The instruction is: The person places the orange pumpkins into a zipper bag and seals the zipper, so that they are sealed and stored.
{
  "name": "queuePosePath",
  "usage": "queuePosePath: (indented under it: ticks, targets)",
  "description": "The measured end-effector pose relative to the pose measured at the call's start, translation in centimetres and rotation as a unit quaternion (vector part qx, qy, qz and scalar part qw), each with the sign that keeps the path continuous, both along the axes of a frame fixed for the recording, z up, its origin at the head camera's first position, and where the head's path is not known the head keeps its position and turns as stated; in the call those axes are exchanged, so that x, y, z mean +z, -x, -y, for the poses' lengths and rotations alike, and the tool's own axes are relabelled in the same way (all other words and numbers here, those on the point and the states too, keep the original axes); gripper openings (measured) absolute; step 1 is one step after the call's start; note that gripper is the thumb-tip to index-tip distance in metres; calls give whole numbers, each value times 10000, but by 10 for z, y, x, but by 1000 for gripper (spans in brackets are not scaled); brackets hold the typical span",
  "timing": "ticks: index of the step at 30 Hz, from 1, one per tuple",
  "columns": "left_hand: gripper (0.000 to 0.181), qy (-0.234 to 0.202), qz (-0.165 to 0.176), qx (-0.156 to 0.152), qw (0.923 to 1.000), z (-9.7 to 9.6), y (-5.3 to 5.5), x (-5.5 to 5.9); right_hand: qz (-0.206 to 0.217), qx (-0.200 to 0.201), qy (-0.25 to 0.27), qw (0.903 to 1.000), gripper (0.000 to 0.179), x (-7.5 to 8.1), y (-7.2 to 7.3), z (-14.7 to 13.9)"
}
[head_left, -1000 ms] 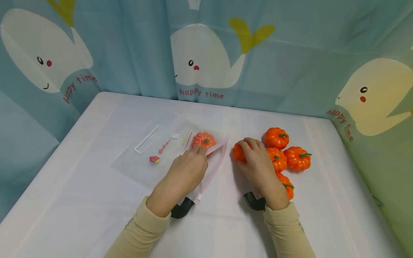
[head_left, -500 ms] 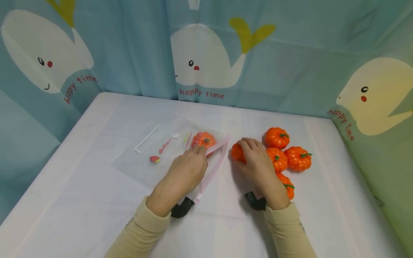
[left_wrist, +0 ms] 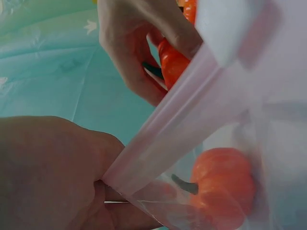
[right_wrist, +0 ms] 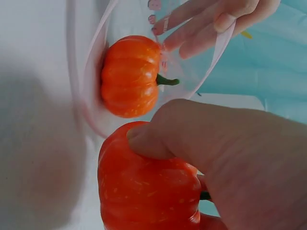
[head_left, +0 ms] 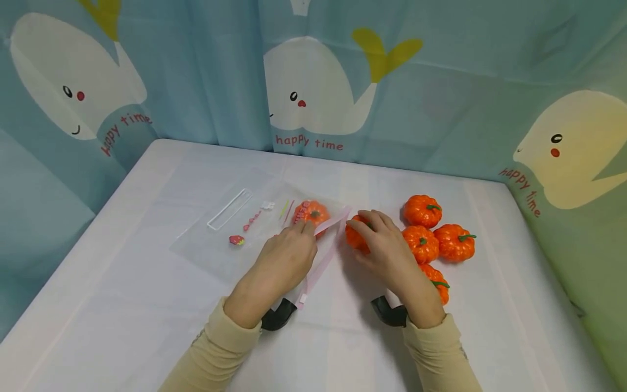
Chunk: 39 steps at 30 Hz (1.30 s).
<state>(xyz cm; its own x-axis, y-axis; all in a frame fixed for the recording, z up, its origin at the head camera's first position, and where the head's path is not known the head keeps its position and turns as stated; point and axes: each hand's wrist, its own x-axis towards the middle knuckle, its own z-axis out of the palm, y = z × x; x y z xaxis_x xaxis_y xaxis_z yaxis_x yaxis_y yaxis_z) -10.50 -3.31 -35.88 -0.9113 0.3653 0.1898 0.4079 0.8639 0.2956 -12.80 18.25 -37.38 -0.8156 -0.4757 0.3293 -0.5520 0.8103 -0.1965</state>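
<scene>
A clear zip bag [head_left: 210, 239] with a pink zip edge lies on the table, its mouth parted toward the right. Inside it sits one small orange toy pumpkin [right_wrist: 130, 76] with a green stem. My left hand [head_left: 281, 256] pinches the upper edge of the bag's mouth between thumb and fingers, also plain in the left wrist view. A second toy pumpkin [right_wrist: 148, 187] is gripped by my right hand [head_left: 392, 250], thumb on one side and fingers round the other. It stands just right of the bag's opening, outside it.
Several more toy pumpkins [head_left: 422, 245] are clustered on the white table [head_left: 147, 326] to the right of my right hand. A curtain with whale prints [head_left: 313, 81] hangs behind the table and along its sides. Dark curved pieces [head_left: 389, 313] sit at both wrists.
My right hand has shifted slightly left with its pumpkin, closer to the bag's mouth. The left hand stays on the bag edge, and the other pumpkins lie as before.
</scene>
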Motion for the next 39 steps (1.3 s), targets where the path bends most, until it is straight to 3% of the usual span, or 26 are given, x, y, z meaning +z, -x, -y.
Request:
queuePosePath:
  ticks: [9, 13, 20, 26, 33, 39]
  targets:
    - [16, 127, 143, 53, 9998, 3, 2, 5, 9, 436, -209, 9988, 49, 7, -10, 12]
    - [24, 272, 89, 23, 9996, 1, 2, 4, 162, 689, -174, 9973, 48, 1, -13, 14]
    - [19, 317, -74, 23, 9995, 1, 1, 2, 161, 881, -1, 9960, 54, -8, -12, 17]
    - [18, 293, 92, 26, 9995, 0, 1, 2, 182, 1121, 203, 9933, 52, -14, -10, 17]
    - [18, 305, 265, 25, 9992, 0, 0, 3, 428, 1123, 135, 9927, 58, -11, -11, 14]
    - [23, 277, 335, -4, 9991, -1, 0, 3, 538, 719, 398, 9952, 53, -14, -8, 15]
